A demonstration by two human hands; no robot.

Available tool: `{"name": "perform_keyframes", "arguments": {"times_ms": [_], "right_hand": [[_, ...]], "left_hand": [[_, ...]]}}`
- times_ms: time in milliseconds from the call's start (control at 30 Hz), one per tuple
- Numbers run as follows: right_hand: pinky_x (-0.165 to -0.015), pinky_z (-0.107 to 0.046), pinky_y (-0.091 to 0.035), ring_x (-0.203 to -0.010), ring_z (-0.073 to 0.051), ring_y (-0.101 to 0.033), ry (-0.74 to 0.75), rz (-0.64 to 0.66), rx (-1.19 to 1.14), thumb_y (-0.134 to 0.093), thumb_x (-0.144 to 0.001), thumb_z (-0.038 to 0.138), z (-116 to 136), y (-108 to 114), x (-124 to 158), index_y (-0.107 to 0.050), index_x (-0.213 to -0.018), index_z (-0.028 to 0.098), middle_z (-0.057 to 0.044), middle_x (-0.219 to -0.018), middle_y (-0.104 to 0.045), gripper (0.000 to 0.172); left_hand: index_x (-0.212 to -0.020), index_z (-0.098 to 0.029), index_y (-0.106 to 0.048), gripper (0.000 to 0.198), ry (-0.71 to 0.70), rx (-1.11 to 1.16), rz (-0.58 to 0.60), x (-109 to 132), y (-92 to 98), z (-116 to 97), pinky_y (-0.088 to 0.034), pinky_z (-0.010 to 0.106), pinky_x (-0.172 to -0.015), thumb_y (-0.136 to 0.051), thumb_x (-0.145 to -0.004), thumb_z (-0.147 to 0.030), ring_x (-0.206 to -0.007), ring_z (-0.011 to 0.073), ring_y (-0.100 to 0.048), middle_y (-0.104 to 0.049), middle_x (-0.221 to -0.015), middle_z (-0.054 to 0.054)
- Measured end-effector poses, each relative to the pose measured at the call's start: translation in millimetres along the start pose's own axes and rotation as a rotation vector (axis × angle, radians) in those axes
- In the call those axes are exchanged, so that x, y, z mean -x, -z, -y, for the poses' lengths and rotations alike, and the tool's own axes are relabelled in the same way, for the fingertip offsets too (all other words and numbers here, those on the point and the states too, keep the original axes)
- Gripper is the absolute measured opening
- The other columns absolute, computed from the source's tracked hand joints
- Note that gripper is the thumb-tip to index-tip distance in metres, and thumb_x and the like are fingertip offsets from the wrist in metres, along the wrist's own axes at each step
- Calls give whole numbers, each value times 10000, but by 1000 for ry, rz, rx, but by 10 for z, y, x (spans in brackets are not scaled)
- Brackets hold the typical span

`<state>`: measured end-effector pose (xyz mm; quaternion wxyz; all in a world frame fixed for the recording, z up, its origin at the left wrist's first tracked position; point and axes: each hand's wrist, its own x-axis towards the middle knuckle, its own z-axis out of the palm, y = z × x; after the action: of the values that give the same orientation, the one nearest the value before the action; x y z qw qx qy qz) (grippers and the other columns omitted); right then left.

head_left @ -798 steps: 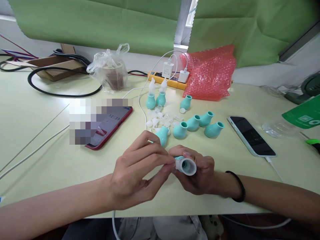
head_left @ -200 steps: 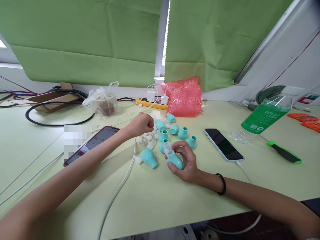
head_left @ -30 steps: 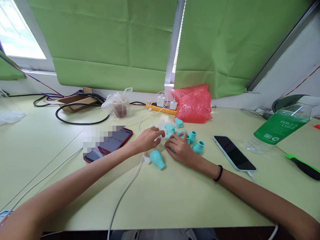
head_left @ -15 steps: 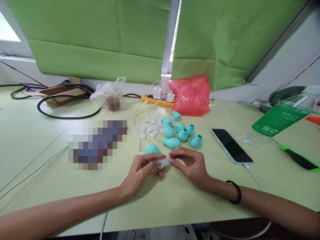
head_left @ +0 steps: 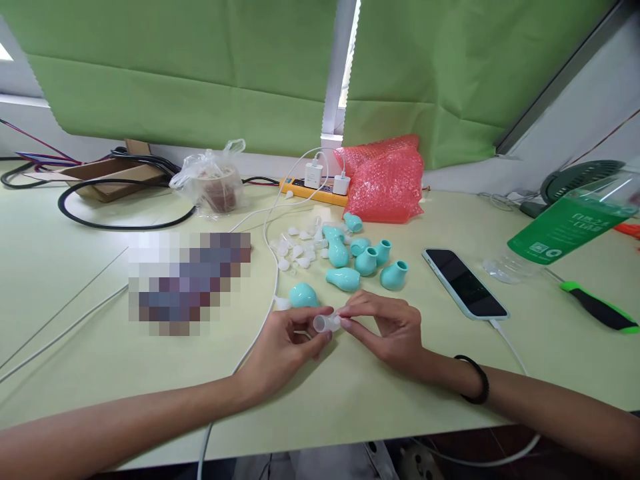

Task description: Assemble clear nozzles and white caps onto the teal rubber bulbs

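Between my two hands is a small translucent plastic tube [head_left: 324, 323], its round opening facing left and toward me. My left hand [head_left: 285, 343] pinches the tube between thumb and fingers. At the tube's right end, the thumb and forefinger of my right hand [head_left: 387, 330] close on a tiny whitish tip; whether it is a separate piece I cannot tell. Just beyond my hands lie several glossy turquoise bulbs [head_left: 394, 275], some with round openings facing up. A rounded turquoise bulb [head_left: 303, 295] sits closest to my left hand. Several small translucent plastic pieces [head_left: 297, 252] are heaped left of the bulbs.
A phone [head_left: 465, 283] on a charging cable lies to the right, near a green-labelled bottle [head_left: 565, 227] and a green-black handle [head_left: 597, 307]. Behind are a red bubble-wrap bag [head_left: 385, 183], an orange power strip [head_left: 320, 194] and a bagged pot [head_left: 220, 190]. A white cable [head_left: 255, 343] runs beside my left hand.
My left hand has turned the tube so its opening now shows toward me. My right fingers stay at its other end. The whole view has shifted slightly.
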<state>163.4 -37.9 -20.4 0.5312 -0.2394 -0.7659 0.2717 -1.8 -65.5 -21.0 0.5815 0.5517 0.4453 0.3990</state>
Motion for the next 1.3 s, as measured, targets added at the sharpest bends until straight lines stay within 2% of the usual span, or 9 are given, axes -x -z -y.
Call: {"name": "perform_keyframes", "arguments": {"times_ms": [200,367,700,967,1300], "right_hand": [[-567,-300,-492,-620,-135,-579,-88,17,-28,-596,-660,59,-17,-6,0,-656,-754,197,-24,-679,-634,177],[-591,-301,-499,-670,-140,-578,-130,54,1,-591,-675,90,-34,4,10,-659,-789,198,-35,-726,-619,171],[-547,-274,-482,-651,-126,-558,102,57,142,-570,-679,57,-3,8,6,-639,-872,204,-38,-742,-594,252],[-586,-316,-481,-689,-151,-551,228,79,333,-566,-674,82,-22,7,24,-602,-939,213,-46,-759,-592,298],[-634,-330,-500,-752,-155,-533,276,177,329,-593,-668,103,-25,17,56,-486,-1112,232,-59,-847,-553,475]], "left_hand": [[-992,-154,-607,328,-11,-27,0,1,6,1,-432,216,-522,-594,-686,-273,-559,88,-473,-566,-698,12],[-992,-161,-612,324,-12,-33,-2,5,3,-15,-426,210,-518,-594,-687,-269,-550,83,-464,-572,-689,13],[-1021,-156,-599,371,-14,-32,-6,22,5,-16,-435,217,-514,-594,-688,-319,-539,85,-464,-583,-699,21],[-958,-163,-627,317,-8,-43,-6,24,6,-49,-383,189,-468,-597,-689,-327,-492,68,-413,-511,-589,-21],[-797,-145,-621,193,-30,-11,22,36,11,19,-391,194,-485,-575,-720,-316,-499,70,-435,-480,-554,-24]]}}
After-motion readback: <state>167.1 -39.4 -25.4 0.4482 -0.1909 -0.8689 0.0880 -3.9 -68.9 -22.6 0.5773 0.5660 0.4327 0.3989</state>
